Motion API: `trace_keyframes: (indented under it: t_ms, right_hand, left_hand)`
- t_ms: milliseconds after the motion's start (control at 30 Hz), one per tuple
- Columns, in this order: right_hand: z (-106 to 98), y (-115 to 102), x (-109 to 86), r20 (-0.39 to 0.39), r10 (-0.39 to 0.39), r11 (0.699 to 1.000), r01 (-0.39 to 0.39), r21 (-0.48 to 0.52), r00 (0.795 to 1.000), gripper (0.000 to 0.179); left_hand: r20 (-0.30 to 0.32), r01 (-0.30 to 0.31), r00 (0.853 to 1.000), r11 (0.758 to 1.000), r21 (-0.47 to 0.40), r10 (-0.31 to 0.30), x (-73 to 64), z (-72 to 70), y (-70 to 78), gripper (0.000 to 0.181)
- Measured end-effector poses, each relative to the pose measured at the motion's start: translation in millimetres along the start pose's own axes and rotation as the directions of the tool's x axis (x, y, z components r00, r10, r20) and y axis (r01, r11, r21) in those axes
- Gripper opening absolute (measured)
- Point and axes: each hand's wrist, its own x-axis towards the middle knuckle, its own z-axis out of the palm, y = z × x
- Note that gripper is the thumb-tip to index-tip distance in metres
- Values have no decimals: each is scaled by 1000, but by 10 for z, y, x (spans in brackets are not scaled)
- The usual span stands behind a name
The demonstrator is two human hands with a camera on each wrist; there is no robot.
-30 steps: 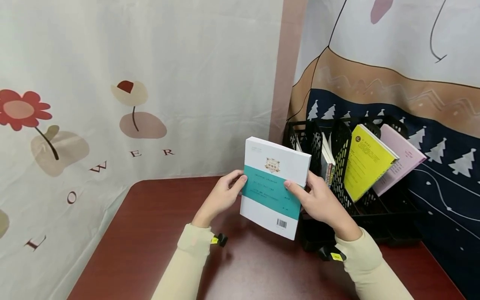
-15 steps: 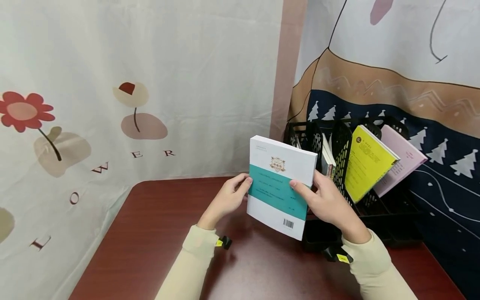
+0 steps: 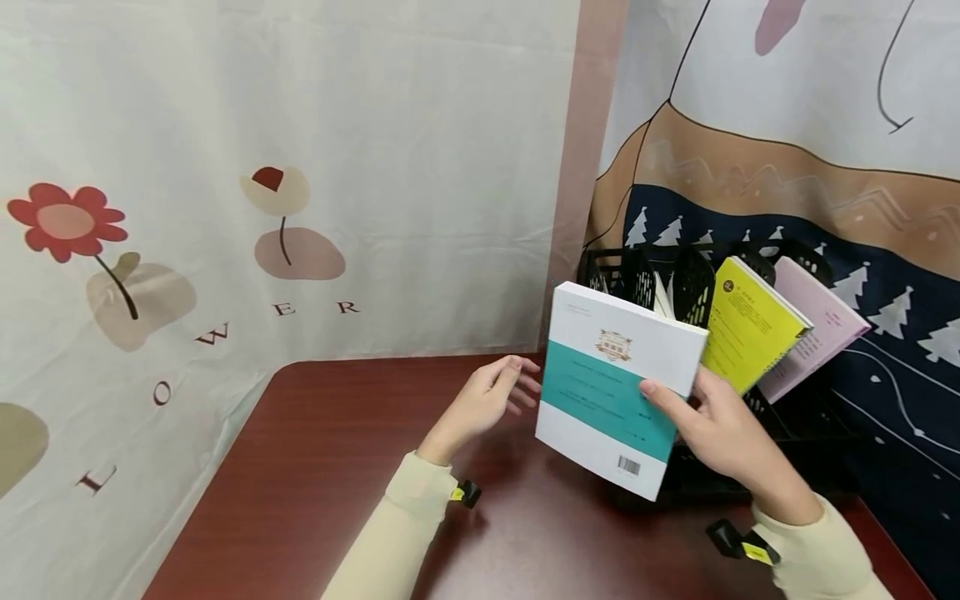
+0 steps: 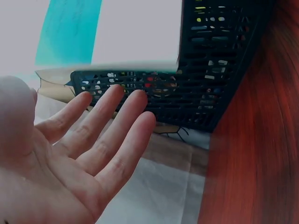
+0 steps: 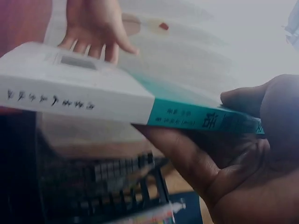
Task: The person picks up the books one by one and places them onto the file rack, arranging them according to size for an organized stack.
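A white book with a teal band (image 3: 607, 400) is held up over the table, its barcode side toward the head camera. My right hand (image 3: 716, 429) grips it by its right edge, thumb on the cover and fingers behind. The teal and white spine (image 5: 182, 114) lies between thumb and fingers in the right wrist view. My left hand (image 3: 483, 404) is apart from the book, just to its left. Palm and loosely extended fingers (image 4: 126, 144) show in the left wrist view, holding nothing. Behind the book stands a black perforated book rack (image 3: 693, 287), partly hidden.
A yellow book (image 3: 753, 325) and a pink book (image 3: 813, 329) lean in the rack's right compartments. Pale books (image 3: 663, 298) stand further left in it. The dark red table (image 3: 315, 467) meets a printed curtain (image 3: 420, 183) at the back.
The left hand has let go of the book, which both hands held before. My right hand has carried the book to the right, nearer the rack. The head view has shifted slightly.
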Motion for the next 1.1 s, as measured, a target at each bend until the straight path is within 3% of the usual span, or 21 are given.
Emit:
trace_keyframes:
  t_ms: [167, 333, 433, 633, 733, 833, 1033, 1100]
  right_hand:
    - [-314, 167, -181, -70, -45, 996, 39, -85, 997, 45]
    - [-605, 278, -337, -159, -49, 987, 23, -160, 986, 44]
    - [-736, 311, -416, -204, -28, 976, -17, -219, 979, 46]
    - [-932, 352, -533, -281, -12, 946, -80, -313, 960, 47]
    - [-1003, 391, -566, -331, -60, 940, -58, -337, 942, 45]
    - [-1068, 439, -579, -378, -119, 954, 0, -301, 918, 36]
    - [-1161, 531, -600, -467, -191, 964, 75, -256, 863, 60]
    - [-1193, 576, -606, -499, -195, 960, 60, -274, 844, 48]
  left_hand:
    - [-24, 7, 1000, 1000, 5, -7, 41, 142, -3, 44]
    - [-9, 16, 1000, 992, 124, -15, 96, 436, -45, 47]
    - [31, 9, 999, 979, 204, -16, 111, 602, -40, 58]
    - [63, 25, 997, 978, 206, -38, 137, 854, 29, 81]
    - [81, 37, 995, 976, 215, -55, 132, 950, 72, 93]
    - [97, 45, 993, 964, 261, -73, 117, 1043, 92, 101]
    - [112, 99, 984, 946, 309, -139, 62, 1191, 36, 112]
    - [113, 119, 981, 945, 304, -160, 41, 1217, 13, 113]
